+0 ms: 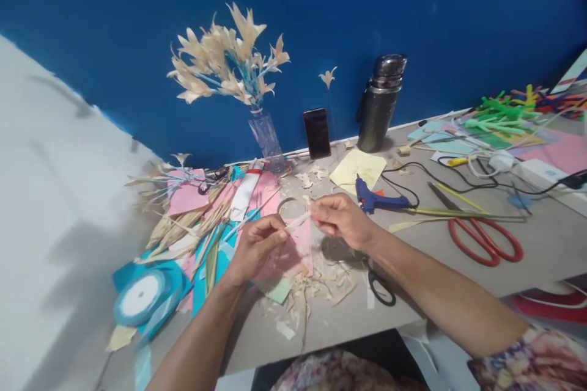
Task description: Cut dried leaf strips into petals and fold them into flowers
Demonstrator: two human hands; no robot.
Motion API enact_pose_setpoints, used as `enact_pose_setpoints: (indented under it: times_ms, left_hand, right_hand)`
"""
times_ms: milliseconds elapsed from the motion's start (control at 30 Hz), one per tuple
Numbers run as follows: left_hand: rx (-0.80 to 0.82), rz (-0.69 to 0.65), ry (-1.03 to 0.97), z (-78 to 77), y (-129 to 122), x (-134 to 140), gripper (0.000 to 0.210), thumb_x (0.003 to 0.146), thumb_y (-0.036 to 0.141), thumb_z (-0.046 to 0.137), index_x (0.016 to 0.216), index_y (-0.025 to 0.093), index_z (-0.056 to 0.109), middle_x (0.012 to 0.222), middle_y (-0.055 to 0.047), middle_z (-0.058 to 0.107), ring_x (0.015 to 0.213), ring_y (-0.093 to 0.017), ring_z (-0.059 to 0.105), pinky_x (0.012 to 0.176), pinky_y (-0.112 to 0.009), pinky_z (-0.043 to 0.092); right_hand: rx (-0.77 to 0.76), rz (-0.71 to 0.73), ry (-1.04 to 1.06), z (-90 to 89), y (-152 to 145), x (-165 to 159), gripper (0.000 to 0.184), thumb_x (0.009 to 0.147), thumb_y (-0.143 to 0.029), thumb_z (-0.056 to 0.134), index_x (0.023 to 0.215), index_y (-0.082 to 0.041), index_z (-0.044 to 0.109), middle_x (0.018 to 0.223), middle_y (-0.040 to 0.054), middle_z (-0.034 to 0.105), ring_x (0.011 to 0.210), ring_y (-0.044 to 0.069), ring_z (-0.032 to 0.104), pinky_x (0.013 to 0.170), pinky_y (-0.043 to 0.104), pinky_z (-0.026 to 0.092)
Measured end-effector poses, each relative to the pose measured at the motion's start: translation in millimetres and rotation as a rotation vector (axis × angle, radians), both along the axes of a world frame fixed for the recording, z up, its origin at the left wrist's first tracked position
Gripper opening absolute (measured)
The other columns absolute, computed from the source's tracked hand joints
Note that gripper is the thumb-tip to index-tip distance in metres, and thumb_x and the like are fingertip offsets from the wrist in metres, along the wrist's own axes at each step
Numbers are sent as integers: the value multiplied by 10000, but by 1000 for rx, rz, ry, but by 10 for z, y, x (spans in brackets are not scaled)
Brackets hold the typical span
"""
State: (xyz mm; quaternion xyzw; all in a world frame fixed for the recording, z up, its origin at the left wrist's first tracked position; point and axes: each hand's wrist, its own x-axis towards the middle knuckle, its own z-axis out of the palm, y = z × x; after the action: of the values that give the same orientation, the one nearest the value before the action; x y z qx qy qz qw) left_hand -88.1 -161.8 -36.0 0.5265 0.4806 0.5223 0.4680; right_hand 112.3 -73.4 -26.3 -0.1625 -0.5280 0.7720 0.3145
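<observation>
A short whitish strip [298,222] is stretched between my two hands above the table. My left hand [259,244] pinches its left end between thumb and fingers. At the other end, my right hand [342,219] closes on it with the fingertips. Whether the strip is husk, paper or tape I cannot make out. Behind it shows part of a ring-shaped roll [290,200]. Under my hands lie pink paper [300,247] and pale dry scraps [316,284]. A blue glue gun [378,198] rests just beyond my right hand.
Pale husk flowers [229,61] stand in a clear bottle [267,137] against the blue wall. A phone [317,133] and a dark flask [381,104] are at the back. Red-handled scissors [486,241] and cables [463,174] lie right; a blue ribbon spool [142,296] sits left.
</observation>
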Motion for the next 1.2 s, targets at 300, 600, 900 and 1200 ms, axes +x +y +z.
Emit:
enact_pose_setpoints:
  times_ms: [300,600,900,1200]
  left_hand:
    - [-29,69,-163,-23,-29,75,321,783,431,761,664,165,628,634,-1,595,576,-114,540,545,-223,425]
    - [-2,73,21,-74,-22,139,233,813,386,741,762,162,701,621,-5,600,539,-112,530,501,-222,414]
    - [-103,124,-119,-18,1,-37,304,774,370,781,643,164,599,594,20,540,563,-105,503,552,-217,404]
    - [-172,47,-197,252,-49,124,358,750,456,779,645,156,614,583,8,542,559,-105,475,533,-207,385]
  right_hand:
    - [83,141,-182,-159,-35,-114,640,815,-773,552,813,-136,624,623,-20,530,452,57,330,406,189,211]
    - [521,-118,-253,-72,-252,-173,550,983,-546,472,584,-168,501,541,-36,465,520,90,438,524,225,330]
    - [-32,-105,90,51,72,4,530,816,-657,653,633,-169,562,420,-92,363,367,49,240,370,192,186]
    - [296,-966,-470,770,862,1055,262,838,-408,675,977,-195,737,777,2,637,633,108,555,507,202,505]
